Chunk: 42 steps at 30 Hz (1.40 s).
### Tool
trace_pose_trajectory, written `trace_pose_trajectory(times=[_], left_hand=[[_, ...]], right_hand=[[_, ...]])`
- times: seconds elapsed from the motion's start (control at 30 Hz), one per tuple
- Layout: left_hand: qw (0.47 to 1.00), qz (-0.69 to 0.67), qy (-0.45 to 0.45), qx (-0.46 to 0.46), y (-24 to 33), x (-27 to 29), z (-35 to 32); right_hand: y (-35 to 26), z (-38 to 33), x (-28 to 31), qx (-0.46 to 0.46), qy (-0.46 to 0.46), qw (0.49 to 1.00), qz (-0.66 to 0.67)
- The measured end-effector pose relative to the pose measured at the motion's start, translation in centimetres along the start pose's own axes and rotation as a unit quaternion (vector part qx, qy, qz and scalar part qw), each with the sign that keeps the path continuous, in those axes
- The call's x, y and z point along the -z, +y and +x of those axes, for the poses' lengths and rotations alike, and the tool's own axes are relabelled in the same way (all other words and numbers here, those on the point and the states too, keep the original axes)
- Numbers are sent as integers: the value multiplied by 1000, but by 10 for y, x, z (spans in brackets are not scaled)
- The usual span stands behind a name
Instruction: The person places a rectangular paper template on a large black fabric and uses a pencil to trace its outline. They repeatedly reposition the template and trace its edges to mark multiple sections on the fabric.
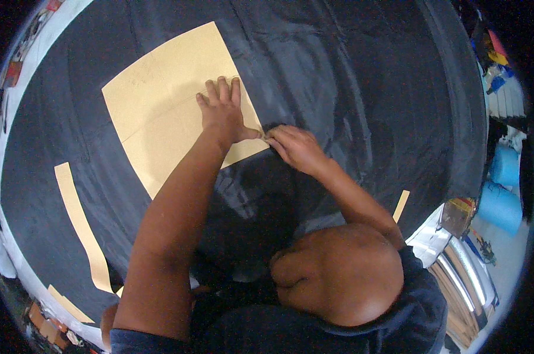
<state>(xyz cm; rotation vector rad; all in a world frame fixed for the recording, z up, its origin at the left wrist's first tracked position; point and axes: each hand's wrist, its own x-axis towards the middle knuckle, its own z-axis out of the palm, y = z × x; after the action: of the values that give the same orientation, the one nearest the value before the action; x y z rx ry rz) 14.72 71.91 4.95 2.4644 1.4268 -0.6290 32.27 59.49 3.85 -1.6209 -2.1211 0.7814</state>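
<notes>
A large tan paper pattern piece [160, 100] lies flat on dark navy fabric [349, 88] spread over the table. My left hand [222, 109] rests flat on the pattern's right part, fingers spread, pressing it down. My right hand [295, 146] sits at the pattern's lower right edge, fingers pinched together where paper meets fabric. Whatever small thing it may pinch is hidden by the fingers.
A long narrow tan paper strip [81, 227] lies on the fabric at the left, and a short one [401, 205] at the right. Another tan piece [69, 304] lies near the lower left table edge. Blue rolls [503, 200] and clutter stand beyond the table's right side.
</notes>
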Motion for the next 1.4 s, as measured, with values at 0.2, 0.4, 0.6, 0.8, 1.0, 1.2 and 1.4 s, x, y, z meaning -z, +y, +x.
trace_pose_trajectory(times=[0.2, 0.4, 0.6, 0.8, 1.0, 1.2, 1.4], left_hand=[[1000, 3, -10, -1, 0, -2, 1], [999, 24, -29, -7, 4, 1, 1], [999, 1, 44, -24, -2, -14, 1], [996, 6, 88, -33, -4, -16, 0], [960, -138, 222, -101, -25, -50, -17], [968, -74, 239, -8, -49, -98, -98], [971, -69, 228, 34, -101, -73, -59]], right_hand=[[5, 59, 1, 11, 26, 999, -18], [32, 118, -8, 110, 170, 979, -25], [28, 53, -12, 114, 44, 990, -70], [8, -18, -11, 120, 72, 989, -37], [3, 5, 3, -48, 256, 963, 71], [26, -9, -5, -111, 240, 964, 27], [34, 11, -8, -87, 214, 962, -144]])
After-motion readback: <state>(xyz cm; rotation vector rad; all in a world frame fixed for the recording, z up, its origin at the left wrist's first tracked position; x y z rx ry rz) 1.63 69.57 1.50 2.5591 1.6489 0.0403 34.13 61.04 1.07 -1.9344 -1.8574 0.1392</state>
